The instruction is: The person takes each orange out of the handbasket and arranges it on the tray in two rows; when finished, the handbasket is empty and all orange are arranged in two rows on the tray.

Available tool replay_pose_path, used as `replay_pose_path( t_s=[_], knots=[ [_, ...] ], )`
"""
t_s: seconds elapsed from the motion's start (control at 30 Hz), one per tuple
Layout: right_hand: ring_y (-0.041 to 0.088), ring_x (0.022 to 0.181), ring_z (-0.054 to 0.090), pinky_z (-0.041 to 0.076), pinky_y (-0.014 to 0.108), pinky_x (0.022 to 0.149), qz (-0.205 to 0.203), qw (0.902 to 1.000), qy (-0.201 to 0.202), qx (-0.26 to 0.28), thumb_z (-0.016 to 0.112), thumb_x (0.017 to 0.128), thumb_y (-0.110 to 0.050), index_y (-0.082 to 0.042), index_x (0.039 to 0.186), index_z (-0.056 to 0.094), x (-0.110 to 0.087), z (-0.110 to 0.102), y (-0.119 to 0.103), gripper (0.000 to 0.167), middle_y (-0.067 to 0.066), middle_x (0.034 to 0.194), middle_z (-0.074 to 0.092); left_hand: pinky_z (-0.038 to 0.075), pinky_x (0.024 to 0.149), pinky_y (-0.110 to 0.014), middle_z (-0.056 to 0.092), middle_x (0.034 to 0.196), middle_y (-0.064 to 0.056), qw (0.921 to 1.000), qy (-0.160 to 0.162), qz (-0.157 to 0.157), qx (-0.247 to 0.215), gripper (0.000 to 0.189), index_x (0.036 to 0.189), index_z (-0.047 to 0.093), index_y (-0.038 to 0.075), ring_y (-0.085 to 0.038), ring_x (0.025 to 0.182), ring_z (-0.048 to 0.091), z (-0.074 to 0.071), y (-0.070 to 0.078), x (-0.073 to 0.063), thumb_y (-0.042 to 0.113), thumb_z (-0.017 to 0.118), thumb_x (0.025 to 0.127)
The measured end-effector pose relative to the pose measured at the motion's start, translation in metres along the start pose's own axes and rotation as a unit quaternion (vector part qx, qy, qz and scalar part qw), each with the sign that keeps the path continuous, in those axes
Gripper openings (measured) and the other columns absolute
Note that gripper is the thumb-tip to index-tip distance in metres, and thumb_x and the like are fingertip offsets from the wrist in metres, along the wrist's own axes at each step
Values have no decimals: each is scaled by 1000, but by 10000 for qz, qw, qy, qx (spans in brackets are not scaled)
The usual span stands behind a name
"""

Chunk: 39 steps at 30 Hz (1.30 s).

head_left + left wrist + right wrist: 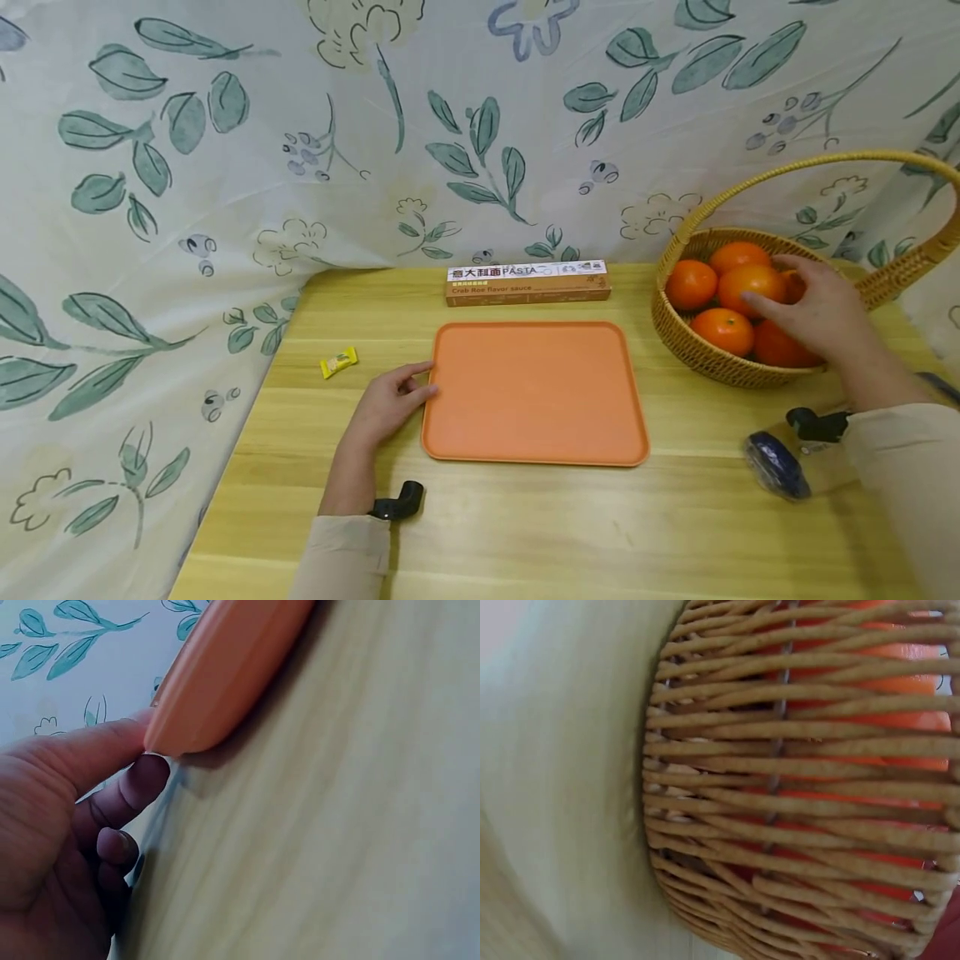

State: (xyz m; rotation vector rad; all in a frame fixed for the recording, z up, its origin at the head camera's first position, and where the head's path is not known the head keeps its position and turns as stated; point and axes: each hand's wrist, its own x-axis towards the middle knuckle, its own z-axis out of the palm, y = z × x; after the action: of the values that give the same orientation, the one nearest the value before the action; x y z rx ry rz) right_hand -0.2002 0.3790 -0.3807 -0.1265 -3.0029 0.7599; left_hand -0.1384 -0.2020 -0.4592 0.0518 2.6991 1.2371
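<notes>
My left hand (390,404) is at the left edge of an orange rectangular tray (532,392), holding its rim between thumb and fingers. In the left wrist view the fingertips (155,771) meet the tray's corner (225,682). My right hand (821,312) reaches into a wicker basket (697,354) at the right and grips an orange (753,283) on top of the pile, thumb across its front. Several more oranges lie around it in the basket. In the right wrist view the woven wall (795,795) hides the hand, with orange fruit showing through the gaps.
A pasta box (528,283) lies behind the tray against the floral cloth (480,125). A small yellow wrapped packet (339,362) is on the wooden table (525,533) at the left. Near my right wrist lies a dark blue item in clear wrap (778,467). The basket's tall handle (810,161) arches above it.
</notes>
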Motion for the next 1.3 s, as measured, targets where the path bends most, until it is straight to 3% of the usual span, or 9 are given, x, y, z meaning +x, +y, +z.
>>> replay_pose_path(
  t_s=[0.33, 0.53, 0.8, 1.3],
  knots=[
    [62, 128, 34, 29, 74, 100, -37, 9996, -265, -16, 64, 94, -60, -5, 164, 17, 5, -3, -1, 100, 42, 146, 38, 40, 67, -29, 63, 85, -1, 9999, 17, -34, -120, 46, 137, 66, 27, -16, 72, 50, 1, -4, 2, 38, 75, 93],
    [63, 128, 32, 30, 76, 98, -52, 9990, -392, -225, 65, 92, -63, -6, 164, 14, 7, -2, -1, 105, 41, 154, 28, 40, 67, -30, 64, 84, 0, 9999, 47, -100, -117, 45, 136, 67, 30, -17, 71, 51, 2, -4, 3, 40, 75, 93],
    [62, 124, 35, 33, 76, 94, -127, 9985, -358, -391, 65, 93, -58, 2, 160, 22, 8, 3, -2, 99, 42, 149, 33, 39, 65, -29, 63, 82, 0, 9998, 21, -157, -114, 46, 137, 67, 30, -17, 69, 49, 2, -5, 2, 41, 75, 93],
    [60, 122, 38, 34, 74, 94, -244, 9986, -210, -417, 65, 93, -59, 4, 155, 31, 10, 6, 0, 95, 41, 143, 38, 38, 63, -29, 63, 82, 0, 9996, 32, -231, -184, 46, 136, 67, 31, -17, 69, 49, 2, -4, 1, 39, 76, 92]
  ],
)
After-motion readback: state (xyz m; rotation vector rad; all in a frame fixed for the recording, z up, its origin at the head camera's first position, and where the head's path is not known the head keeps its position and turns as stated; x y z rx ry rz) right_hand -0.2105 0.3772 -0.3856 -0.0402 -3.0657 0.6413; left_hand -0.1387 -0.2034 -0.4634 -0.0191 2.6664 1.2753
